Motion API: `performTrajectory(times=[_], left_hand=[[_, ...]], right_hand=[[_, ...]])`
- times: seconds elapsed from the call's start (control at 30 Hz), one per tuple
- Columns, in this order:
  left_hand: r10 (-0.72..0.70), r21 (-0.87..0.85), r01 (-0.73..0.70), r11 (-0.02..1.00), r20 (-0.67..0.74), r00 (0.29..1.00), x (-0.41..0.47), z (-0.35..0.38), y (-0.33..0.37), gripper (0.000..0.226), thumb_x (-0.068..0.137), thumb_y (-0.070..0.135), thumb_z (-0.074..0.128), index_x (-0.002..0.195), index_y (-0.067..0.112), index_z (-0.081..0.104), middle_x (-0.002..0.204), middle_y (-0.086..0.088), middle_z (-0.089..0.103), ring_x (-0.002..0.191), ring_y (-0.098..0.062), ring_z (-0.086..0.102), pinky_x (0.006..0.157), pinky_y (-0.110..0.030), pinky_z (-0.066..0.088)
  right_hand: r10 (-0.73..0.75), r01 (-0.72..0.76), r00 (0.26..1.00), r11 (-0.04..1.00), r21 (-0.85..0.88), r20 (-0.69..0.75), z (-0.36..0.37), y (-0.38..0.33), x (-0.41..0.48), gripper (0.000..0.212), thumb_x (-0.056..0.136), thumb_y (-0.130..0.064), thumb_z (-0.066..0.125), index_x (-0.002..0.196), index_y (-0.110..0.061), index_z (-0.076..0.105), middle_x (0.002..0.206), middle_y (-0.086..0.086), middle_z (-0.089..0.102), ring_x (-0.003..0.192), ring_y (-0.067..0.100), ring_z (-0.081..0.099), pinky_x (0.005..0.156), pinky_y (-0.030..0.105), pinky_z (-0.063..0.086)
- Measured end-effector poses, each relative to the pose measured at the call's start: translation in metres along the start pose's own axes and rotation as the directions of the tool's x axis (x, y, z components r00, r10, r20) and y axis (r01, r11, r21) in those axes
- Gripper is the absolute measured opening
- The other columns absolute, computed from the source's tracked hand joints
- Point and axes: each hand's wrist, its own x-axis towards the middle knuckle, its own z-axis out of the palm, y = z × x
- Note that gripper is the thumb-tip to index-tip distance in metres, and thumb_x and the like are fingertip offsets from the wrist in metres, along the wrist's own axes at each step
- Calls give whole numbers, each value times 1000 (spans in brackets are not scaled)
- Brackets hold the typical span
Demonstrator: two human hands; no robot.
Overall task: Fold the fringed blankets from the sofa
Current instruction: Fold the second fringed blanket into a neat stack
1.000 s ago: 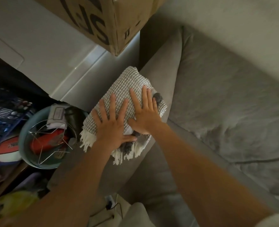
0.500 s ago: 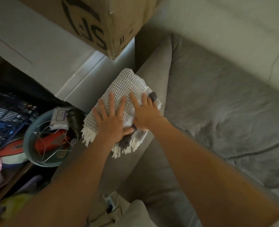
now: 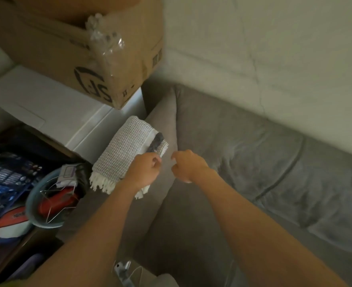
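Folded fringed blanket [image 3: 125,154] flat on the sofa arm [image 3: 162,121], white fringe off the near end, a dark strip at the far right corner. Left grip [image 3: 145,170] over the blanket's near right edge, fingers curled in, thumb against fingertips; cannot tell whether pinching cloth or merely above it. Right grip [image 3: 186,165] just beside, apart from the blanket, over the arm, fingers loosely curled, holding nothing. Cardboard box [image 3: 109,59] on the white cabinet [image 3: 47,100] behind.

I see the grey sofa arm [image 3: 167,121] left of the seat. The folded blanket [image 3: 125,154] lies flat across its top, white fringe hanging off the near edge. Further left, a white cabinet [image 3: 47,104] carries a cardboard box [image 3: 67,48] at its far right corner.
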Motion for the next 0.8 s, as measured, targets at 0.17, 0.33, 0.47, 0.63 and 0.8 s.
performTrajectory(times=[0.17,0.33,0.47,0.63,0.8], left_hand=[[87,-198,-86,976,-4,996,-25,33,89,18,101,20,62,92,27,75,89,-1,78,87,-21,75,91,-45,60],[238,-114,-238,965,-12,971,-73,95,185,21,101,18,66,87,32,71,90,-3,79,86,-23,75,89,-45,61],[318,-52,-317,947,10,948,-128,164,266,16,99,17,65,94,26,78,89,-2,80,82,-19,76,86,-38,61],[380,-1,-386,923,174,908,-195,250,363,17,96,16,64,103,17,80,93,-5,80,84,-22,76,84,-42,62],[404,50,-441,896,318,858,-234,306,430,22,97,16,61,106,20,81,96,-2,80,82,-14,75,86,-35,62]], right_hand=[[69,24,955,951,307,-287,-25,53,-85,43,84,-40,44,113,-22,70,114,14,74,108,42,67,86,43,56],[124,75,895,905,418,-429,-34,141,-189,35,87,-35,47,106,-20,73,101,12,76,98,38,69,83,44,59],[147,98,852,898,429,-503,-25,234,-276,29,92,-25,54,111,-20,76,106,7,78,98,31,70,85,37,55],[233,32,830,888,459,-506,-8,348,-380,27,94,-19,57,113,-18,76,96,6,78,96,28,71,87,33,51],[362,-37,780,841,540,-510,-3,421,-448,26,92,-21,57,110,-19,76,99,8,79,98,30,72,87,36,55]])
